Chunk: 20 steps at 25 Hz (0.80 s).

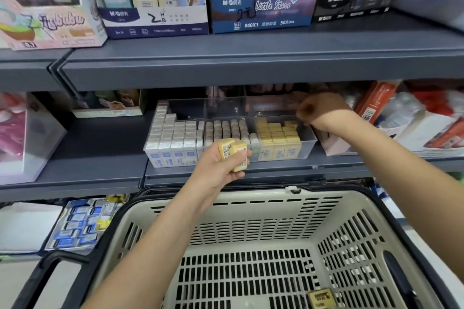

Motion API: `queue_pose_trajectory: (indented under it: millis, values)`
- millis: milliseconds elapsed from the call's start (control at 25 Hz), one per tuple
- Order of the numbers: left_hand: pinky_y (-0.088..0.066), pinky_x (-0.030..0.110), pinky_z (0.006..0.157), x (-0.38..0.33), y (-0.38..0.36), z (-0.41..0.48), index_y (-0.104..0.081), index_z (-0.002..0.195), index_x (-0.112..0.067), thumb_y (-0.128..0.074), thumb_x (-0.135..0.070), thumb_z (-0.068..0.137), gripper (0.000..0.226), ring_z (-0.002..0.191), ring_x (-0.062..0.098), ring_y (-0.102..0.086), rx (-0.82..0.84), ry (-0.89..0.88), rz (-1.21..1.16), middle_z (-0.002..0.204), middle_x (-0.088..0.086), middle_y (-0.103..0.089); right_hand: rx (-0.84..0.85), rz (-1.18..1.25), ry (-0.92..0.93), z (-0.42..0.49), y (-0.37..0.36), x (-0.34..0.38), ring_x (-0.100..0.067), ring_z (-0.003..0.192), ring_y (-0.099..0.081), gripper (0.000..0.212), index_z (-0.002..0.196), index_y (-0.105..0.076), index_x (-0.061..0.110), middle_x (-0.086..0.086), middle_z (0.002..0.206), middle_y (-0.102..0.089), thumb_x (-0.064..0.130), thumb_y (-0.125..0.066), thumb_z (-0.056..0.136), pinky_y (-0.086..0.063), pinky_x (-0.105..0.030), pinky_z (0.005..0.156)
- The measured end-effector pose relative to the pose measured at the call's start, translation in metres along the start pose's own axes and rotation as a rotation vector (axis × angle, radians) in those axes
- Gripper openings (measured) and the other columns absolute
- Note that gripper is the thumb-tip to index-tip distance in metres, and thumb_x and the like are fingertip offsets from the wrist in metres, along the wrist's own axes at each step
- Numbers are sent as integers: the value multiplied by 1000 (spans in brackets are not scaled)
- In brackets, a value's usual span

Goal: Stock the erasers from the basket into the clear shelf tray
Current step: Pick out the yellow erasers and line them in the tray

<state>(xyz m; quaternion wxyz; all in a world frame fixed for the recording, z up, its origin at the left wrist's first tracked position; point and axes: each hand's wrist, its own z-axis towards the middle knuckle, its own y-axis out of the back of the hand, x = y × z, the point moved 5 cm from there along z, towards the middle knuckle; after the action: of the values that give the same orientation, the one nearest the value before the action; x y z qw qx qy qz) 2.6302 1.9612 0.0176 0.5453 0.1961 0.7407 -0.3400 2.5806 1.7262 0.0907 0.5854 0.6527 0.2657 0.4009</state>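
Note:
A clear shelf tray (310,144) on the middle shelf holds rows of white, grey and yellow erasers. My left hand (221,165) grips two yellow erasers (233,152) just in front of the tray's middle. My right hand (319,113) reaches over the tray's right compartment, above the stacked yellow erasers (276,133), fingers curled downward; what they hold is hidden. One yellow eraser (321,297) lies on the floor of the beige basket (251,208) below.
The shelf above carries pencil and lead boxes (258,12). Packaged goods (381,105) stand right of the tray, and a box (108,105) left behind it. A lower bin of blue erasers (77,228) sits left of the basket.

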Motion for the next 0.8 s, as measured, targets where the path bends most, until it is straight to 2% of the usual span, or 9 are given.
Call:
queue_pose_trajectory:
  millis: [80, 160, 280, 360, 520, 600, 720, 800]
  values:
    - [-53, 22, 64, 1, -2, -2, -55, 106, -21, -62, -12, 88, 21, 86, 11, -68, 11, 4, 19, 93, -2, -74, 74, 7, -66, -2, -5, -1, -27, 101, -62, 17, 94, -71, 13, -8, 101, -70, 20, -58, 86, -46, -27, 89]
    - [-53, 22, 64, 4, -5, -3, -55, 105, -21, -62, -12, 88, 21, 86, 10, -68, 20, 12, 37, 92, -2, -74, 109, 72, -137, 0, -11, 3, -21, 76, -68, 19, 95, -68, 7, -6, 79, -73, 19, -56, 87, -52, -33, 86]
    - [-52, 21, 64, 9, -8, -5, -55, 106, -21, -62, -13, 88, 21, 87, 11, -68, 26, 31, 55, 92, -3, -74, 98, 111, -218, 5, -20, 7, -13, 59, -67, 21, 104, -57, 6, -1, 48, -66, 21, -49, 92, -53, -32, 81]
    - [-52, 21, 65, 11, -9, -5, -55, 107, -21, -61, -14, 88, 21, 89, 11, -68, 25, 32, 59, 93, -3, -74, 86, 139, -257, 6, -23, 8, -9, 53, -65, 21, 108, -53, 7, 2, 41, -62, 20, -46, 93, -52, -27, 73]
    - [-52, 23, 67, 11, -9, -4, -55, 107, -21, -61, -13, 88, 21, 89, 11, -68, 27, 34, 45, 93, -3, -74, 117, 178, -260, 6, -29, 4, -3, 36, -57, 19, 102, -56, 7, 7, 33, -55, 22, -54, 90, -44, -20, 52]
    - [-53, 23, 68, 10, -9, -4, -55, 107, -21, -61, -13, 89, 21, 88, 11, -68, 30, 31, 46, 92, -3, -74, 147, 177, -241, 6, -32, 2, -2, 40, -58, 25, 103, -58, 4, 7, 31, -53, 26, -53, 91, -41, -21, 52]
    - [-53, 22, 68, 10, -10, -5, -55, 106, -21, -61, -13, 89, 21, 86, 9, -68, 31, 34, 45, 89, -5, -74, 201, 159, -182, 6, -35, 1, -6, 61, -58, 32, 106, -60, 1, 8, 31, -52, 28, -48, 94, -40, -23, 69]
    - [-53, 23, 68, 10, -10, -4, -55, 106, -21, -61, -13, 88, 21, 86, 10, -68, 27, 38, 47, 90, -5, -74, 221, 132, -139, 5, -35, 0, -5, 64, -55, 32, 105, -61, 3, 10, 31, -52, 29, -44, 96, -37, -22, 73]
